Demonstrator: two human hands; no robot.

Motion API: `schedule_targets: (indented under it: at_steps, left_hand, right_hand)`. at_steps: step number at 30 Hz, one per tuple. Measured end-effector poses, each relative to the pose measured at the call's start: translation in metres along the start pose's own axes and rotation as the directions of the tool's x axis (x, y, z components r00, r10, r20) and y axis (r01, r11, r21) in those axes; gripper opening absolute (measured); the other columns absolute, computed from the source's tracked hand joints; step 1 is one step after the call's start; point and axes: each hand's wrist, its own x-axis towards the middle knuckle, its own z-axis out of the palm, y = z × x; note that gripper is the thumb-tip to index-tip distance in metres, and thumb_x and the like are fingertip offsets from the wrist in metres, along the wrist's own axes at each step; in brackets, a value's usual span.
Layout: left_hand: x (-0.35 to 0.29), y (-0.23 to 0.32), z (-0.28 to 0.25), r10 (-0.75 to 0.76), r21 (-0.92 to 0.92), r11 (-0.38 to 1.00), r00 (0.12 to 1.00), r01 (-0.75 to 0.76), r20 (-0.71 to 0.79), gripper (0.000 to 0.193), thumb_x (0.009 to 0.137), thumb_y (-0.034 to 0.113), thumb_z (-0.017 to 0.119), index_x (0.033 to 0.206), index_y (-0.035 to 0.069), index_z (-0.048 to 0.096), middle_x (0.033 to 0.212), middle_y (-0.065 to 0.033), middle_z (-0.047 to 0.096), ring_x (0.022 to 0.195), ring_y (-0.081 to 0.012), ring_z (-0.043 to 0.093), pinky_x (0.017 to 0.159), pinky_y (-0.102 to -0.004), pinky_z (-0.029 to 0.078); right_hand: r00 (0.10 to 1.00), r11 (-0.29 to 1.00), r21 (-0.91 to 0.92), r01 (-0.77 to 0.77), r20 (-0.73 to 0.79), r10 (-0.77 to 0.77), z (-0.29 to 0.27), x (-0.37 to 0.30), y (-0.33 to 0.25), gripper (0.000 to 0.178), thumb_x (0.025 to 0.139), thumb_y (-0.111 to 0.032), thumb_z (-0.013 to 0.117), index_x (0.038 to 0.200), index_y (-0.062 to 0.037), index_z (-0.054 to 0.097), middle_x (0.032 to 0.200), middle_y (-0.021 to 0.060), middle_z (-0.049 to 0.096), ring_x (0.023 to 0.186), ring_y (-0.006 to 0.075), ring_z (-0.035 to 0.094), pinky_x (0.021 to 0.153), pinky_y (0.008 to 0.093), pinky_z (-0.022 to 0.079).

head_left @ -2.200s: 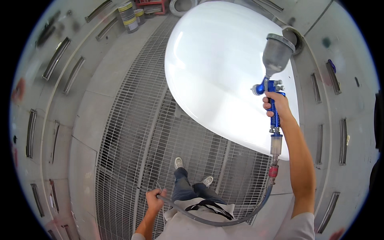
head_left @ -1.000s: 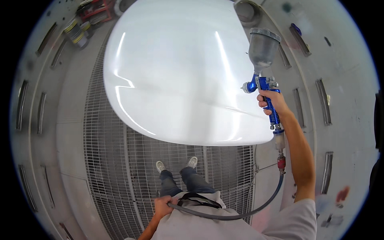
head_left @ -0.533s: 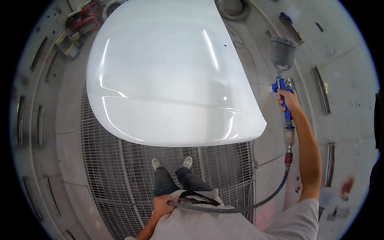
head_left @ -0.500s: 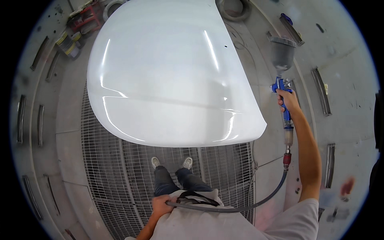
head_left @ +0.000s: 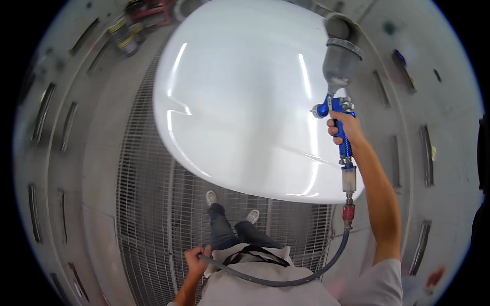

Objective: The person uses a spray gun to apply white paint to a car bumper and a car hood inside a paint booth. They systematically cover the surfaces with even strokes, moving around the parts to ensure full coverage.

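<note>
My right hand point(head_left: 345, 127) is closed around the grip of a blue spray gun point(head_left: 337, 107), its fingers at the trigger. A grey paint cup point(head_left: 341, 64) sits on top of the gun, and the nozzle points left over the right part of a glossy white car hood point(head_left: 235, 112). Below the grip hang a clear filter and a red coupling point(head_left: 348, 213), joined to a grey air hose point(head_left: 286, 282). The hose curves across my waist to my left hand point(head_left: 196, 259), which is closed on it near my left hip.
Metal floor grating point(head_left: 148, 214) lies beneath the hood and my feet. At the far left stand paint cans point(head_left: 122, 36) near a red rack point(head_left: 155, 13). Pale booth walls with dark narrow fixtures point(head_left: 427, 155) flank both sides. A coiled hose or ring shape shows behind the cup.
The spray gun in my right hand has gone left, from beside the hood to over its right part. My view has turned, and my left hand has shifted left with the hose.
</note>
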Motion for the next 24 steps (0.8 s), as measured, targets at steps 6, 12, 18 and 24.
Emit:
schedule_targets:
  at_steps: [6, 12, 18, 24]
  left_hand:
    - [0.021, -0.004, -0.044, -0.151, -0.056, 0.987, 0.987, 0.148, -0.047, 0.037, 0.081, 0.006, 0.069, 0.054, 0.001, 0.045, 0.047, 0.0012, 0.041, 0.051, -0.0037, 0.035, 0.043, -0.0264, 0.031]
    - [0.045, -0.031, -0.084, -0.223, -0.162, 0.966, 0.967, 0.203, -0.122, 0.044, 0.086, 0.009, 0.067, 0.052, 0.004, 0.038, 0.050, 0.0039, 0.038, 0.052, -0.0045, 0.031, 0.044, -0.0268, 0.025]
    - [0.075, -0.032, -0.124, -0.304, -0.164, 0.947, 0.934, 0.275, -0.186, 0.040, 0.083, 0.009, 0.067, 0.052, 0.002, 0.043, 0.048, 0.0034, 0.038, 0.051, -0.0046, 0.032, 0.043, -0.0278, 0.026]
    - [0.095, -0.013, -0.133, -0.263, -0.085, 0.963, 0.962, 0.257, -0.069, 0.035, 0.081, 0.008, 0.068, 0.054, -0.001, 0.048, 0.047, -0.0022, 0.045, 0.048, -0.0065, 0.040, 0.043, -0.0286, 0.032]
  right_hand:
    - [0.988, 1.000, 0.001, -0.007, 0.156, 0.007, 0.126, 0.026, -0.022, 0.013, 0.091, -0.018, 0.058, 0.090, -0.0089, 0.049, 0.072, 0.0015, 0.052, 0.055, 0.0052, 0.047, 0.034, 0.0172, 0.032]
    - [0.944, 1.000, 0.010, 0.005, 0.330, -0.008, 0.249, 0.050, -0.050, 0.017, 0.088, -0.018, 0.060, 0.085, -0.0049, 0.050, 0.071, 0.0031, 0.052, 0.055, 0.0067, 0.048, 0.035, 0.0195, 0.034]
    - [0.865, 0.994, 0.097, 0.046, 0.493, -0.088, 0.340, 0.068, -0.076, 0.018, 0.089, -0.019, 0.059, 0.085, -0.0038, 0.051, 0.073, 0.0041, 0.054, 0.056, 0.0075, 0.049, 0.035, 0.0201, 0.035]
    - [0.930, 0.989, -0.104, 0.100, 0.364, -0.056, 0.311, 0.083, -0.086, 0.018, 0.090, -0.021, 0.059, 0.084, -0.0057, 0.051, 0.070, 0.0024, 0.053, 0.055, 0.0073, 0.049, 0.036, 0.0202, 0.035]
